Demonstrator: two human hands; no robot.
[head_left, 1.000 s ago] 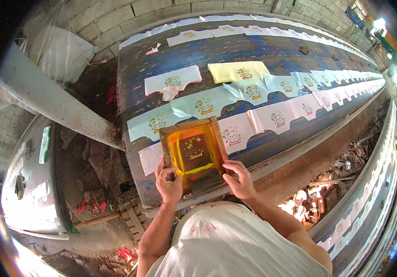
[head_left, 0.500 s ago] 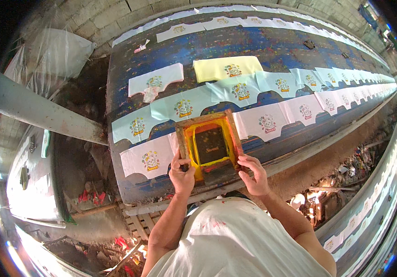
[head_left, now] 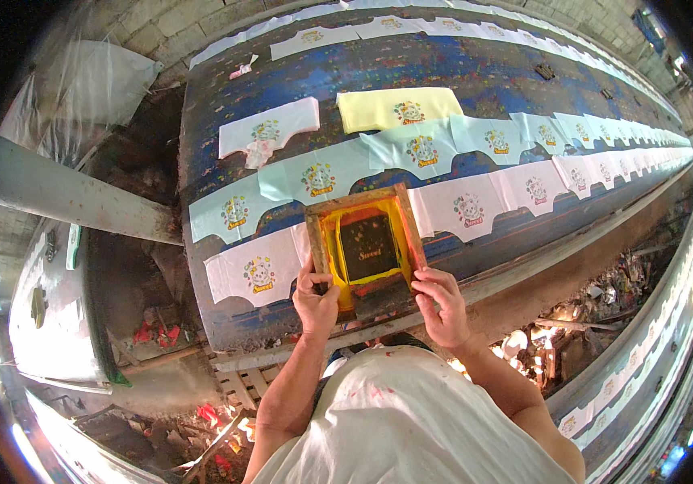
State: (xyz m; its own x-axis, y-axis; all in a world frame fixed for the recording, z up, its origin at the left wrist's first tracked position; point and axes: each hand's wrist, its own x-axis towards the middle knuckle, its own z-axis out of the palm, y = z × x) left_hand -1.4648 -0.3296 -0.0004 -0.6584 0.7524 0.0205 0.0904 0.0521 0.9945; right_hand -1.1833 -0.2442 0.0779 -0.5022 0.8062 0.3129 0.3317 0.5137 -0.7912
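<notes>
A wooden-edged screen printing frame (head_left: 404, 218), with yellow ink around a dark mesh window, lies over a fabric piece in the nearest row on the long table. My left hand (head_left: 316, 305) is closed on the frame's left side near its lower corner, the thumb against the side bar. On the opposite bar, my right hand (head_left: 441, 306) holds the lower right side with bent fingertips. To the left of the frame lies a white printed fabric piece (head_left: 233, 270); a pale pink one (head_left: 463, 208) lies to its right. The cloth under the frame is mostly hidden.
Light blue printed pieces (head_left: 318, 173) form a row behind. Farther back are a yellow stack (head_left: 363, 113) and a white stack (head_left: 290, 121). A thick pale post (head_left: 80, 189) stands at the left. Debris (head_left: 580, 310) litters the ground beyond the table's near edge.
The view has shifted slightly. Both hands keep their hold on the screen printing frame, which stays in about the same place between the fabric pieces.
</notes>
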